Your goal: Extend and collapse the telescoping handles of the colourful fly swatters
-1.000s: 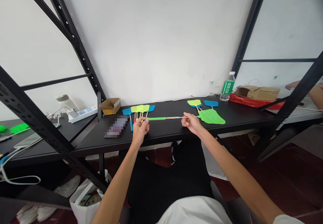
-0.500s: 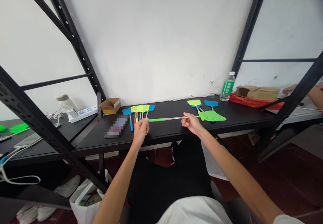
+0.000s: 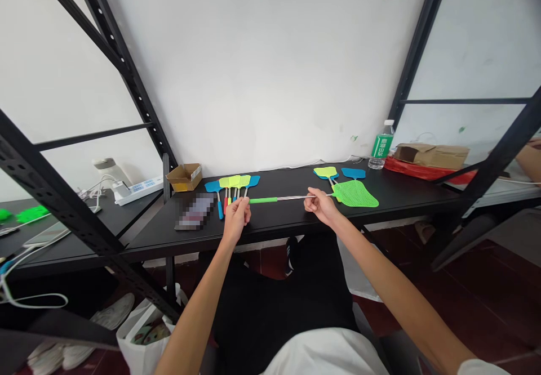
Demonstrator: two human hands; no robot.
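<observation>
A green fly swatter (image 3: 356,193) with a metal rod stretches sideways above the black table. My left hand (image 3: 236,216) is closed around the end of its green grip. My right hand (image 3: 320,206) pinches the rod close to the perforated head, which faces me broadly. Behind my left hand lie several fly swatters (image 3: 235,181) with yellow and blue heads, fanned side by side. Beyond the green head rest yellow and blue swatters (image 3: 325,172), and a blue swatter (image 3: 353,173) lies beside them.
A small cardboard box (image 3: 185,177) and a blurred flat item (image 3: 195,211) sit at the left of the table (image 3: 287,217). A water bottle (image 3: 381,145) stands at the back right, near a carton (image 3: 431,155) on red plastic. Black metal posts (image 3: 127,82) frame both sides. Another person's arm (image 3: 530,158) shows far right.
The green swatter's head has rolled edge-on and back to facing me. My left fingers have closed more tightly around the grip; my right hand has stayed in place.
</observation>
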